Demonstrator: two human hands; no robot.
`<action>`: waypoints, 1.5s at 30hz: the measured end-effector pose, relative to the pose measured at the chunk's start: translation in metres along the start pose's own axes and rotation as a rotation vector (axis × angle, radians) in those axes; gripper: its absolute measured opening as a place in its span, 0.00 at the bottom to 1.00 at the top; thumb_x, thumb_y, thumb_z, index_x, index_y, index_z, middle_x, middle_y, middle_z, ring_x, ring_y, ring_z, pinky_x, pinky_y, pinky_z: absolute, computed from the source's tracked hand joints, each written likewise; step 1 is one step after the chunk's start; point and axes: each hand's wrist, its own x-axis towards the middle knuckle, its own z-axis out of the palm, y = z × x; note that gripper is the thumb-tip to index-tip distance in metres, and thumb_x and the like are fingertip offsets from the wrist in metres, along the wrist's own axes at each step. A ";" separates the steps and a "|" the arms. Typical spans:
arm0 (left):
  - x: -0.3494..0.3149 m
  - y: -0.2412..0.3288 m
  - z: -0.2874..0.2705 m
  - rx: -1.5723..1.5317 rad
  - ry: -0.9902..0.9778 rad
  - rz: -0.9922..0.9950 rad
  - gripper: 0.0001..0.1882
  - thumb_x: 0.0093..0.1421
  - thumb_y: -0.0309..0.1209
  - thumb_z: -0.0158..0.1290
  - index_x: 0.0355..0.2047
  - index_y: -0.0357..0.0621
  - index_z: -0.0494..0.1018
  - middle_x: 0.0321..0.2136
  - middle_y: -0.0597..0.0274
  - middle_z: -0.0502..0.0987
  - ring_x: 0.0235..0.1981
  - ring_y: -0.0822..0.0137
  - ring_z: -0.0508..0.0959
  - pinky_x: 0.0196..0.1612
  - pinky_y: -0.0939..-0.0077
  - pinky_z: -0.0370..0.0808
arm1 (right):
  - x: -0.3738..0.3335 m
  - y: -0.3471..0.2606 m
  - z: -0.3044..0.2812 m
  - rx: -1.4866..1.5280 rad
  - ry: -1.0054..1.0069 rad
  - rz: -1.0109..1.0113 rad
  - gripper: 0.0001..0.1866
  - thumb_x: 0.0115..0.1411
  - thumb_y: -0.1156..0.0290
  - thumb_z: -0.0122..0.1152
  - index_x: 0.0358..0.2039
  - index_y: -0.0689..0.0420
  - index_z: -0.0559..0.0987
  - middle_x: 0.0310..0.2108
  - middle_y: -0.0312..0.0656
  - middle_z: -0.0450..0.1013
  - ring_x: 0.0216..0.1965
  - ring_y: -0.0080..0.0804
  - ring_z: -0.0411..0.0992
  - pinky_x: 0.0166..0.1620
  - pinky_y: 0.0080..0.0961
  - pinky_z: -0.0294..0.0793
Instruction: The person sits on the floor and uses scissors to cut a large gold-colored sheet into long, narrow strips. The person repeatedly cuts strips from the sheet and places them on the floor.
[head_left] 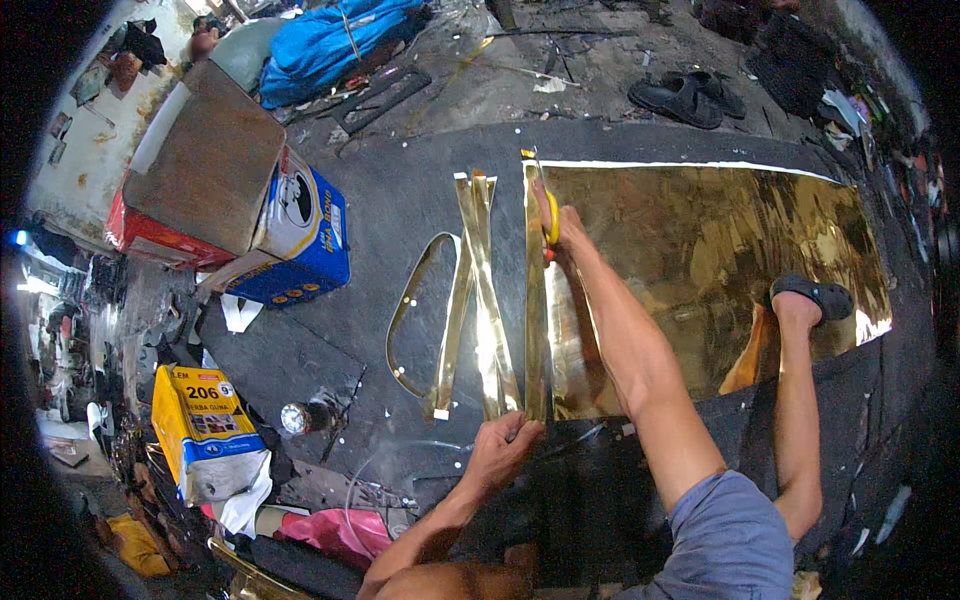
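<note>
A shiny gold sheet (700, 230) with a white far edge lies flat on a dark mat. Along its left side runs a narrow gold strip (535, 300). My left hand (500, 448) pinches the near end of this strip. At its far end, my right hand (568, 228) is closed on yellow-handled scissors (552, 212), whose blades lie by the sheet's far left corner. Left of the strip, gold strips (488, 300) lie crossed on the mat, and one gold strip (395, 330) curls into a loop. My foot in a black sandal (828, 298) rests on the sheet's right part.
At left stand a blue and white box (310, 240) and a brown-topped red box (205, 160). Nearer are a yellow and blue carton (205, 410) and a small jar-like item (298, 417). A blue bundle (340, 45) and black sandals (685, 98) lie at the back.
</note>
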 end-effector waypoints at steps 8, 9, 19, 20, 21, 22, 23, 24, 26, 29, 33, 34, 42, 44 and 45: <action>-0.013 -0.014 -0.006 -0.340 0.016 -0.116 0.14 0.63 0.34 0.47 0.29 0.34 0.73 0.18 0.72 0.70 0.22 0.80 0.66 0.24 0.83 0.62 | 0.033 -0.003 -0.009 0.170 -0.067 0.021 0.25 0.61 0.45 0.47 0.26 0.58 0.72 0.17 0.41 0.70 0.14 0.32 0.70 0.16 0.32 0.71; -0.003 -0.031 -0.004 -0.387 -0.003 -0.155 0.14 0.63 0.34 0.47 0.30 0.34 0.73 0.18 0.72 0.70 0.22 0.80 0.68 0.24 0.82 0.62 | 0.034 0.000 -0.019 0.177 -0.058 0.024 0.24 0.62 0.47 0.48 0.26 0.58 0.71 0.17 0.40 0.70 0.13 0.31 0.70 0.15 0.32 0.71; 0.051 -0.070 0.037 0.567 0.375 0.254 0.27 0.44 0.17 0.52 0.48 0.38 0.65 0.38 0.46 0.69 0.43 0.45 0.70 0.45 0.57 0.69 | -0.169 0.086 -0.036 0.213 -0.033 0.004 0.42 0.54 0.25 0.32 0.17 0.57 0.68 0.09 0.37 0.61 0.07 0.28 0.62 0.12 0.26 0.67; 0.050 -0.056 0.048 0.515 0.310 0.317 0.26 0.45 0.15 0.49 0.48 0.37 0.65 0.39 0.44 0.69 0.43 0.43 0.70 0.46 0.56 0.69 | -0.208 0.098 -0.044 0.304 -0.119 0.070 0.43 0.54 0.25 0.30 0.17 0.57 0.69 0.08 0.36 0.61 0.07 0.26 0.62 0.13 0.23 0.65; 0.067 -0.075 0.063 0.406 0.417 0.560 0.24 0.47 0.15 0.47 0.47 0.37 0.65 0.39 0.41 0.69 0.42 0.42 0.70 0.44 0.55 0.70 | -0.234 0.122 -0.046 0.307 -0.108 0.080 0.43 0.55 0.25 0.29 0.20 0.57 0.70 0.09 0.35 0.62 0.08 0.26 0.63 0.14 0.21 0.65; 0.092 -0.111 0.070 0.420 0.324 0.429 0.23 0.47 0.17 0.47 0.47 0.36 0.65 0.36 0.40 0.69 0.40 0.42 0.70 0.41 0.54 0.70 | -0.273 0.132 -0.035 0.301 -0.105 0.128 0.43 0.55 0.25 0.29 0.21 0.57 0.70 0.10 0.36 0.62 0.09 0.26 0.64 0.14 0.21 0.66; 0.102 -0.111 0.080 0.330 0.355 0.221 0.24 0.47 0.19 0.47 0.47 0.34 0.65 0.34 0.40 0.70 0.38 0.42 0.71 0.40 0.55 0.70 | -0.307 0.136 -0.038 0.296 -0.072 0.156 0.43 0.54 0.25 0.29 0.23 0.57 0.70 0.11 0.36 0.63 0.09 0.26 0.64 0.14 0.22 0.66; 0.103 -0.090 0.081 0.150 0.350 0.110 0.22 0.48 0.23 0.50 0.46 0.34 0.65 0.34 0.43 0.73 0.35 0.47 0.74 0.39 0.59 0.72 | -0.338 0.148 -0.043 0.334 -0.111 0.246 0.43 0.53 0.24 0.29 0.24 0.57 0.70 0.12 0.36 0.64 0.10 0.26 0.65 0.15 0.22 0.67; 0.106 -0.063 0.080 -0.004 0.372 -0.025 0.24 0.49 0.30 0.56 0.46 0.33 0.67 0.33 0.48 0.77 0.32 0.56 0.78 0.39 0.65 0.74 | -0.387 0.171 -0.046 0.369 -0.186 0.342 0.44 0.51 0.23 0.31 0.27 0.58 0.71 0.14 0.36 0.65 0.12 0.26 0.66 0.16 0.22 0.68; 0.110 -0.062 0.075 0.003 0.372 -0.067 0.23 0.47 0.34 0.59 0.43 0.34 0.72 0.29 0.51 0.79 0.31 0.61 0.79 0.39 0.68 0.75 | -0.439 0.181 -0.037 0.378 -0.241 0.457 0.45 0.49 0.23 0.36 0.30 0.60 0.72 0.15 0.37 0.66 0.14 0.28 0.68 0.19 0.23 0.69; 0.124 -0.080 0.072 0.020 0.266 -0.043 0.15 0.45 0.36 0.61 0.28 0.37 0.79 0.24 0.54 0.80 0.27 0.64 0.79 0.35 0.71 0.74 | -0.453 0.196 -0.009 0.462 -0.298 0.493 0.46 0.48 0.23 0.40 0.33 0.63 0.72 0.17 0.39 0.67 0.17 0.29 0.70 0.21 0.24 0.71; 0.124 -0.073 0.076 -0.006 0.280 -0.080 0.11 0.46 0.36 0.60 0.23 0.39 0.80 0.21 0.56 0.80 0.23 0.66 0.78 0.32 0.71 0.74 | -0.450 0.197 -0.008 0.405 -0.347 0.516 0.46 0.48 0.23 0.41 0.32 0.64 0.72 0.17 0.39 0.67 0.18 0.28 0.70 0.22 0.25 0.72; 0.123 -0.062 0.075 -0.031 0.218 -0.156 0.09 0.48 0.33 0.59 0.23 0.40 0.80 0.19 0.60 0.79 0.21 0.71 0.76 0.30 0.74 0.73 | -0.425 0.216 0.015 0.387 -0.259 0.582 0.37 0.49 0.29 0.53 0.31 0.57 0.73 0.14 0.34 0.65 0.13 0.28 0.68 0.17 0.26 0.70; 0.121 -0.066 0.071 -0.033 0.244 -0.149 0.08 0.49 0.33 0.58 0.22 0.39 0.79 0.18 0.60 0.79 0.21 0.72 0.76 0.29 0.74 0.73 | -0.426 0.214 0.021 0.442 -0.256 0.543 0.36 0.50 0.30 0.54 0.31 0.57 0.73 0.14 0.34 0.66 0.14 0.28 0.69 0.17 0.27 0.70; 0.122 -0.070 0.070 -0.041 0.250 -0.147 0.08 0.49 0.32 0.58 0.22 0.39 0.79 0.18 0.60 0.78 0.20 0.71 0.76 0.28 0.74 0.73 | -0.428 0.213 0.020 0.462 -0.273 0.535 0.39 0.49 0.28 0.49 0.31 0.60 0.72 0.15 0.36 0.66 0.14 0.28 0.69 0.18 0.26 0.71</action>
